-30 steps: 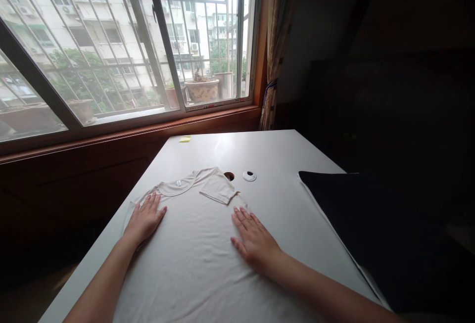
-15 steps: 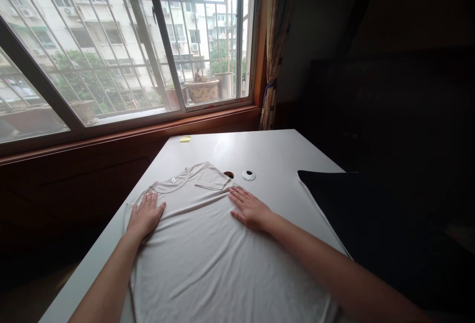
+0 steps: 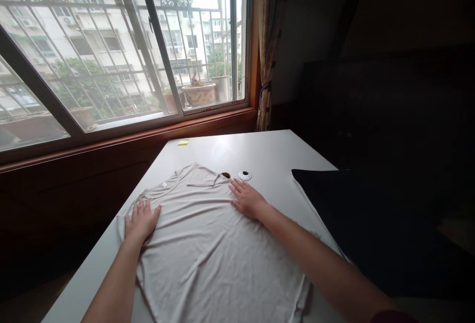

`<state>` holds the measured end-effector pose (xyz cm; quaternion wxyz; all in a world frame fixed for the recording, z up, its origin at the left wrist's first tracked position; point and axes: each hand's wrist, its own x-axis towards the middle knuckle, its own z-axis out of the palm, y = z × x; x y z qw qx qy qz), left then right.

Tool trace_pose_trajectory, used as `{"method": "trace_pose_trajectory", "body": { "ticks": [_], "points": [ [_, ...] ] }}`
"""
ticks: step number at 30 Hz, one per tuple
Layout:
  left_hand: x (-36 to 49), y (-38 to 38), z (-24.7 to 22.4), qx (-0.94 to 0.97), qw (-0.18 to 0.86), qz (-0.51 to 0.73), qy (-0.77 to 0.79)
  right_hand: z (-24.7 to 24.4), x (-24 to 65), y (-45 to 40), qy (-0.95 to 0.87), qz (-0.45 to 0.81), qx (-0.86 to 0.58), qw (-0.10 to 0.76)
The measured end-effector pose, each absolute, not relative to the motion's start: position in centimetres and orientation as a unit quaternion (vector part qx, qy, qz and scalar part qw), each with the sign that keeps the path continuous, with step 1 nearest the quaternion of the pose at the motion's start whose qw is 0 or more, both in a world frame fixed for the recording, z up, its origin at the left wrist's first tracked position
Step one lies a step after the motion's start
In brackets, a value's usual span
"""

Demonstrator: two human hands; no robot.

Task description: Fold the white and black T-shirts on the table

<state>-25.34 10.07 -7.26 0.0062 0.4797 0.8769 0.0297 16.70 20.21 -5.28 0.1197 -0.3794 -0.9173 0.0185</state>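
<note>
A light beige T-shirt [image 3: 208,244] lies spread on the white table [image 3: 260,150], its neckline with a small label pointing to the far left. One sleeve is folded inward across the upper part, and creases run over the body. My left hand [image 3: 141,220] rests flat on the shirt's left side below the neckline, fingers apart. On the right edge, just below the folded sleeve, my right hand [image 3: 248,198] lies flat with its fingers stretched out. Neither hand grips the cloth.
Beyond the sleeve are a round hole [image 3: 225,175] in the tabletop and a white ring-shaped cover [image 3: 245,175]. A yellow sticky note [image 3: 183,142] lies near the far edge. A dark panel [image 3: 352,214] stands at the right. A barred window [image 3: 111,56] and a tied curtain [image 3: 265,66] are behind.
The shirt's far part has shifted slightly left, and more creases cross its chest. My right hand has slid a little outward along the edge. The view has turned slightly.
</note>
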Motion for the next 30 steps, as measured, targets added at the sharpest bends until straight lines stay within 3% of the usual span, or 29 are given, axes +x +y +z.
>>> {"method": "trace_pose_trajectory", "body": {
  "ticks": [10,18,30],
  "points": [
    [-27.2,10.0,-7.9,0.48,0.01,0.042,0.876,-6.9,20.9,10.3,-0.886,0.081,-0.442,0.111],
    [-26.5,8.5,-7.6,0.443,0.002,0.063,0.894,-5.4,22.2,14.2,-0.905,0.111,-0.399,0.095],
    [-22.4,0.2,-7.9,0.318,0.031,0.077,0.945,-3.8,22.4,20.0,-0.949,0.101,-0.285,0.086]
  ]
}}
